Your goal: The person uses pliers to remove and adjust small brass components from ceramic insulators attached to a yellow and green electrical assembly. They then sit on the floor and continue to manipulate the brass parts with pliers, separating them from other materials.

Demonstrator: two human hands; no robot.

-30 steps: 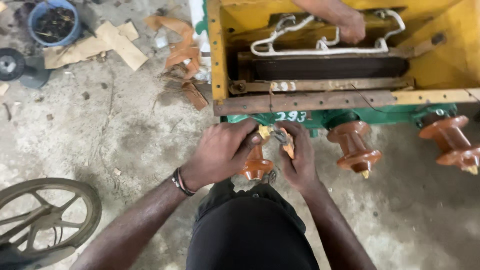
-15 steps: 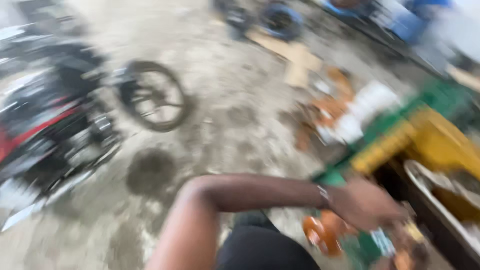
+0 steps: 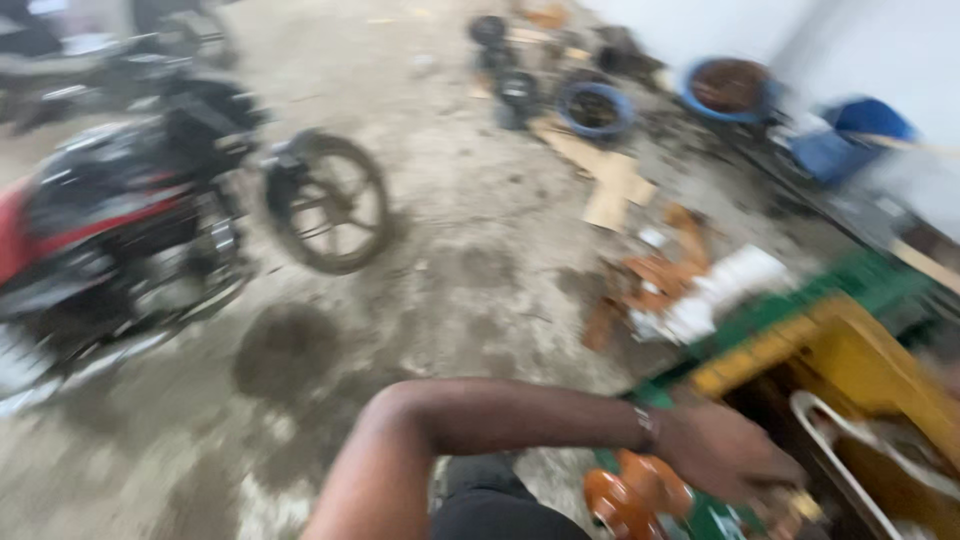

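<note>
Reaching left hand (image 3: 725,455) over orange insulator (image 3: 635,492)

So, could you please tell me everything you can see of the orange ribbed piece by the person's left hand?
The orange ribbed piece sits at the bottom edge of the view, on the green edge of the yellow and green box. It looks like glossy ceramic, with stacked round discs, lying tilted toward the camera. The picture is blurred, so finer detail is lost. The left hand lies just right of it, close to or on its end; I cannot tell whether they touch. Its lower part is cut off.
</note>
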